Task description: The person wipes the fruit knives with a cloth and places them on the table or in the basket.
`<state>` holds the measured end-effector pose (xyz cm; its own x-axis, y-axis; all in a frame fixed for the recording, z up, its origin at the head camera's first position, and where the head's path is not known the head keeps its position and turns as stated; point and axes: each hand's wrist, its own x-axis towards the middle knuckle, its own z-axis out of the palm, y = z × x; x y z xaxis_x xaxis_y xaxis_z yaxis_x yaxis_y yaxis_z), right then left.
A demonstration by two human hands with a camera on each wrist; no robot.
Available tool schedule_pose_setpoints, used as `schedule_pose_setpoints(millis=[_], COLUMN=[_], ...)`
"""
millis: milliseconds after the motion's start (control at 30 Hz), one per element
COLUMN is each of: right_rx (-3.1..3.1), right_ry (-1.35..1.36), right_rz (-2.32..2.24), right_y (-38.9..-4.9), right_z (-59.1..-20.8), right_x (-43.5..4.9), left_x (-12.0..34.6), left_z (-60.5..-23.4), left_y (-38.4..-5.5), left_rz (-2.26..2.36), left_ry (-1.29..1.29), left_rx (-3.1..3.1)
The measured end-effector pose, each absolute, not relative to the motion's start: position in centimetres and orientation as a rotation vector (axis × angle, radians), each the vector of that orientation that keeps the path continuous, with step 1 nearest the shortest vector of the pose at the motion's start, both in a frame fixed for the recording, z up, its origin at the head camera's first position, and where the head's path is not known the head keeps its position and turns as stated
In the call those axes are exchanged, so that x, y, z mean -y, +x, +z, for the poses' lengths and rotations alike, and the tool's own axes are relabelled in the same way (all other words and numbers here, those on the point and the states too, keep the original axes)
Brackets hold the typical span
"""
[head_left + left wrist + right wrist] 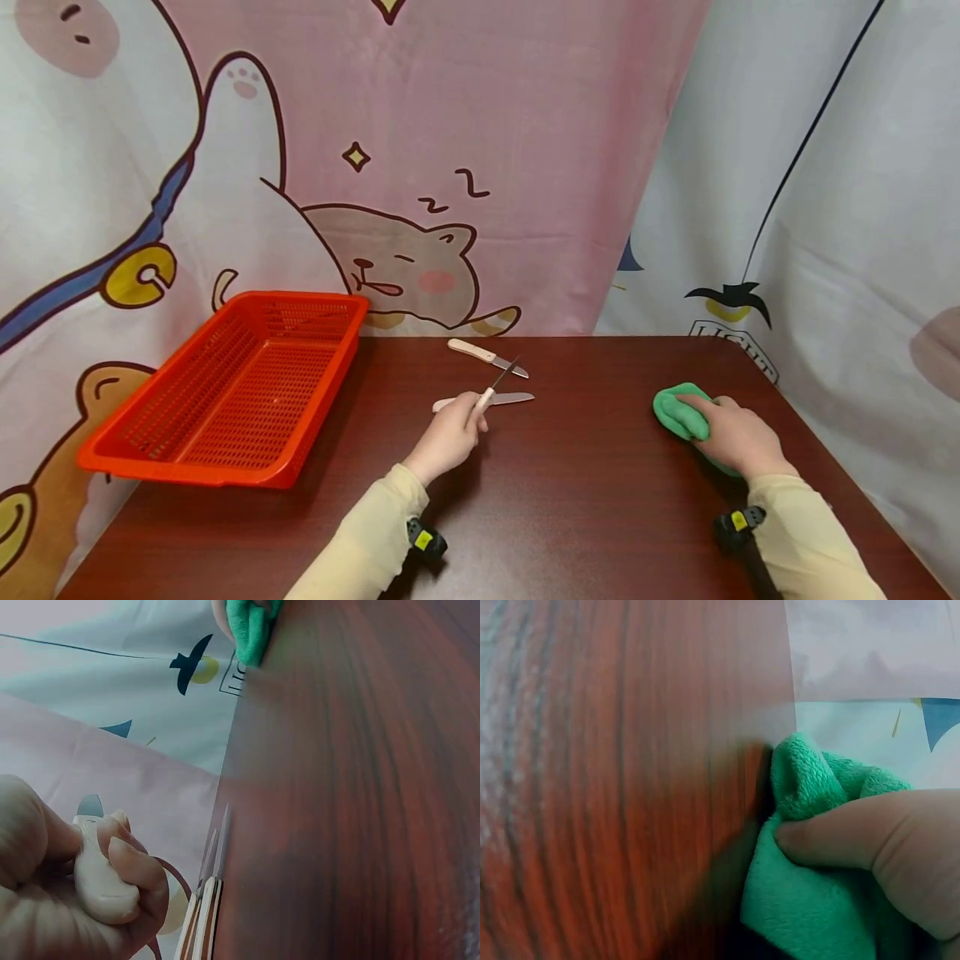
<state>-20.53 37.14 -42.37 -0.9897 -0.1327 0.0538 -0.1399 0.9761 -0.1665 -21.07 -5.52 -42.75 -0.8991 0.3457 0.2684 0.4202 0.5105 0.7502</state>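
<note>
My left hand (447, 439) grips a small knife (487, 397) by its pale handle, the blade pointing up and away to the right. In the left wrist view the fingers curl round that knife's handle (105, 889). Two similar knives lie on the table beyond the hand: one farther back (472, 350), and a nearer one (513, 398) whose handle is partly hidden behind the hand. At the right, my right hand (738, 437) holds a folded green cloth (682, 410) at the table, with the thumb pressed into it in the right wrist view.
A red-orange plastic basket (300, 454) with slotted walls stands at the table's left side. The dark brown wooden table (570, 500) meets printed curtains (540, 208) along its back edge. Another curtain (862, 333) hangs along the right side.
</note>
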Motion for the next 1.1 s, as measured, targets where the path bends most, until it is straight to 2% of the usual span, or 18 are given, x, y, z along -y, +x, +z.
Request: schedule_pose_setpoints(millis=[500,767,1100], right_rx=[2.975,2.829,2.613], right_ry=[0.316,0.44,0.64], right_rz=[0.37,0.555,0.623], right_y=[-20.2,-19.4,-17.6], right_z=[-42.3,-41.1,-37.7], right_x=[-35.3,-31.2,-25.3], left_x=[6.0,6.3,6.8], left_z=[-42.8,-42.5,-41.8], left_y=[-20.8,-20.5,-20.1], left_rz=[-2.268,-2.495,-2.607], left_ry=[-0.531,-0.563,-0.558], left_rx=[2.401,2.314,2.231])
